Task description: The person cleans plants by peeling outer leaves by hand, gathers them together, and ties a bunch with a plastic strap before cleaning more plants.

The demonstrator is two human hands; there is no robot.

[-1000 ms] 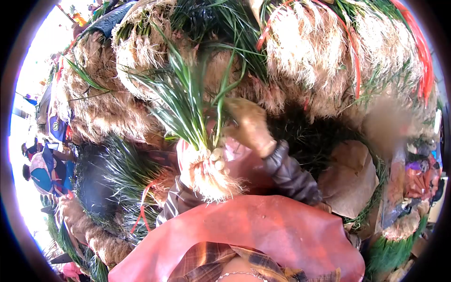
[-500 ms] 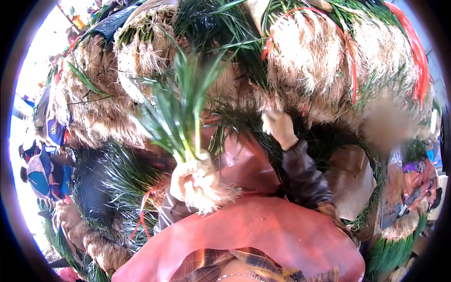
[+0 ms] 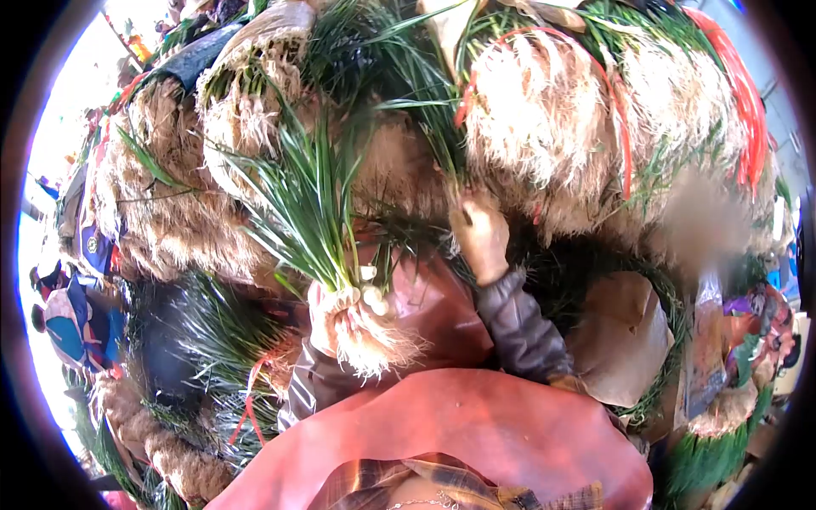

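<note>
My left hand [image 3: 323, 316] is wrapped round a bunch of green onions [image 3: 327, 221], mostly hidden behind its bulbs and roots. The green leaves point up and the pale roots hang down over the red apron [image 3: 459, 425]. To the right and higher up, my right hand [image 3: 481, 235] has its fingers closed at the root end of some onion stalks [image 3: 444, 144] on the pile. Large bundles with shaggy pale roots [image 3: 540, 119] lie just beyond it.
Red ties [image 3: 748, 110] cross the bundles at the back right. A tied bunch of greens [image 3: 225, 323] lies at the left, and a brown sheet [image 3: 625, 336] at the right. Another person [image 3: 81, 319] is at the far left.
My right hand has moved away from the held bunch, up to the pile, and its fingers have closed on stalks there. My left hand has kept its bunch, now slightly lower and further left.
</note>
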